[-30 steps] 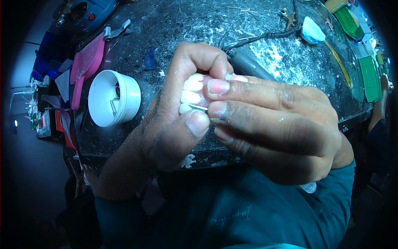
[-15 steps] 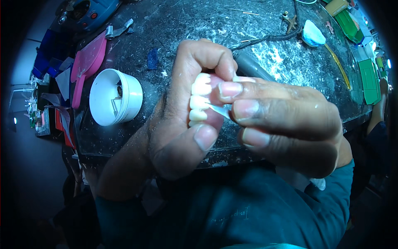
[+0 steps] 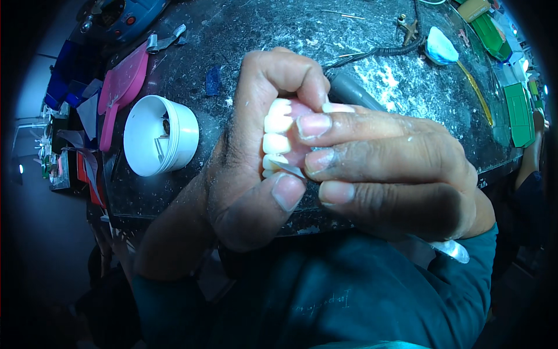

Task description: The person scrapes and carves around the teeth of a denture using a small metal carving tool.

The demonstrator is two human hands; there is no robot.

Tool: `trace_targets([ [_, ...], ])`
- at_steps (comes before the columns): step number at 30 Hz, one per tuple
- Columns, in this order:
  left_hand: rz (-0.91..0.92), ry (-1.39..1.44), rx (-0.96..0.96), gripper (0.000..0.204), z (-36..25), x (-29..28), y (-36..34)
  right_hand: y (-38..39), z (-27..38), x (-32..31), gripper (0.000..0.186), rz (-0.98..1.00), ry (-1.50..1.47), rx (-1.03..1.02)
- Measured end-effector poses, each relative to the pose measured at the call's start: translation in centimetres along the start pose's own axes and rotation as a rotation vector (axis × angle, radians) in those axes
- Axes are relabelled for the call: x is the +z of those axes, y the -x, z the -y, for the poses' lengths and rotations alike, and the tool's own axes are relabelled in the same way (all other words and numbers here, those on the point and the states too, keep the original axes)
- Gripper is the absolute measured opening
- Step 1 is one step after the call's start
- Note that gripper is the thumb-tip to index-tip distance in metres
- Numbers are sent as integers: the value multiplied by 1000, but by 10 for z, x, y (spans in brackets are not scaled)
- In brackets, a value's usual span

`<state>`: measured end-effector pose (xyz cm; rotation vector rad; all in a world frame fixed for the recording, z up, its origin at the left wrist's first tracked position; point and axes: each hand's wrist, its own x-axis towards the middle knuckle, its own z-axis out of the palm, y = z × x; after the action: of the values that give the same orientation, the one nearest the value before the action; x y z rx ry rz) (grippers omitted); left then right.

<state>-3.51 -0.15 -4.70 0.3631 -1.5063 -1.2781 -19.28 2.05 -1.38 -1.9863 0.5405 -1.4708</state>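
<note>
A denture (image 3: 278, 142) with white teeth on a pink base is gripped in my left hand (image 3: 244, 192). Its curled forefinger is above the teeth and its thumb below. My right hand (image 3: 401, 163) is closed on a wax knife, whose thin blade (image 3: 289, 168) lies against the lower teeth near my left thumb. The knife's shiny spoon-shaped end (image 3: 453, 251) sticks out under the right hand; its middle is hidden by the palm. The right fingertips rest close against the pink base.
A white tub (image 3: 189, 136) with small metal bits stands left, beside a pink dustpan (image 3: 125, 81). Behind my hands lies a grey cylindrical handpiece (image 3: 354, 90) with a cord. White dust covers the dark table. A white-blue bowl (image 3: 440, 46) and green containers (image 3: 517, 113) are at right.
The knife blade has moved down along the teeth, toward my left thumb. My right fingers have shifted a little left, and more of the knife's spoon-shaped end shows.
</note>
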Motion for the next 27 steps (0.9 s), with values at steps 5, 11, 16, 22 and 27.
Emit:
trace_targets([
  [5, 11, -51, -8, 75, -2, -3, 0, -15, 9, -16, 15, 153, 120, 36],
  [11, -18, 2, -15, 74, -1, -1, 0, -16, 4, -16, 15, 159, 100, -35],
  [16, -7, 19, -14, 75, -1, 1, -1, -1, -9, 8, 16, -178, -25, -106],
  [22, -1, -19, -9, 81, 0, -3, 0, -13, 7, -12, 17, 122, 137, 2],
  [27, -3, -21, -11, 81, -2, -3, 0, -10, 4, -18, 17, 153, 129, 24],
])
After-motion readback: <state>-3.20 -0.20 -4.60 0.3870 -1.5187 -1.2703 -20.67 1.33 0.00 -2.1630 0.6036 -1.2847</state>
